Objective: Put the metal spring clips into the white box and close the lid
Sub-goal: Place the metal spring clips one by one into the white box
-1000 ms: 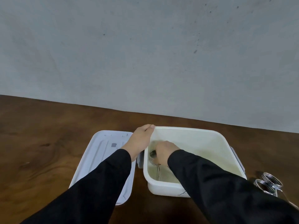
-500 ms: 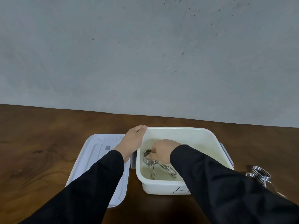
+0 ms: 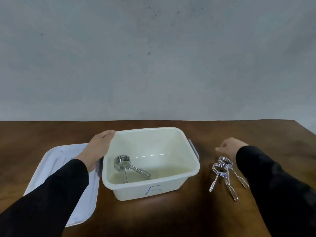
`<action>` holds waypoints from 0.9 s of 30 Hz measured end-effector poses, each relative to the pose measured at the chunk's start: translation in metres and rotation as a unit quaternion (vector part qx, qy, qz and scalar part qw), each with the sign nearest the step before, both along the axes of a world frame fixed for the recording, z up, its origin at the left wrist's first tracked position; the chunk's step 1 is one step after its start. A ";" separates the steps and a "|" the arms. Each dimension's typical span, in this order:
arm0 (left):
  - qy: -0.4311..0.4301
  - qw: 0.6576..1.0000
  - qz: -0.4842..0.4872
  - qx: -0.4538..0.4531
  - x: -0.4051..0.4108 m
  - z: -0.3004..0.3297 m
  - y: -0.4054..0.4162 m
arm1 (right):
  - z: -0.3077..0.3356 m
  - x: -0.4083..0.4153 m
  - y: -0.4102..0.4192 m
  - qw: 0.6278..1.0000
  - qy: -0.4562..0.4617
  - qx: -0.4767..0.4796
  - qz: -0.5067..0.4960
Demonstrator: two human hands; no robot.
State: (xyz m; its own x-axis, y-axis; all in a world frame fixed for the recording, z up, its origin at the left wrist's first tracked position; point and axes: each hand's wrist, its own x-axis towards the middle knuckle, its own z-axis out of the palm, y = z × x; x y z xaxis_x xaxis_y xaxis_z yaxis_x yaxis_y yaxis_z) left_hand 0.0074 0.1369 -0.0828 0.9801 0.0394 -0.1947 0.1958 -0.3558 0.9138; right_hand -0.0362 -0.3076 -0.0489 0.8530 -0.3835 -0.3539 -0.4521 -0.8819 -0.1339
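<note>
- Nearest the camera, two black sleeves (image 3: 42,199) reach in from the bottom corners over a dark brown wooden table (image 3: 162,218).
- At the near left the white lid (image 3: 82,202) lies flat on the table, off the box and partly under the left forearm — one lid, with rounded corners and faint raised ridges.
- Just right of the lid stands the white box (image 3: 150,187), open-topped, a rounded rectangular plastic tub with a slightly yellowed inside and a blue handwritten mark on its near wall; a grey latch tab shows on its right side.
- Inside the box, in the near left part of the floor, lies one metal spring clip (image 3: 127,165): a shiny coil of wire with two long handles splayed toward the near side.
- On the table right of the box, apart from it, lie two more spring clips (image 3: 224,173), touching or overlapping each other, coils toward the far side and handles pointing near — three clips counted in all.
- The left hand (image 3: 98,149) rests flat against the outside of the box's left wall, fingers straight and together, fingertips at the far left corner of the rim; it grips nothing.
- The right hand (image 3: 230,147) hovers just beyond the two loose clips, fingers loosely curled with the thumb out to the left, empty and not touching the clips.
- Farthest back, a plain grey wall (image 3: 153,57) with a few dark specks rises behind the table edge.
</note>
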 end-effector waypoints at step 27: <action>-0.001 1.000 -0.011 -0.021 -0.004 0.005 -0.005 | 0.084 -0.003 0.048 0.970 -0.232 0.064 0.023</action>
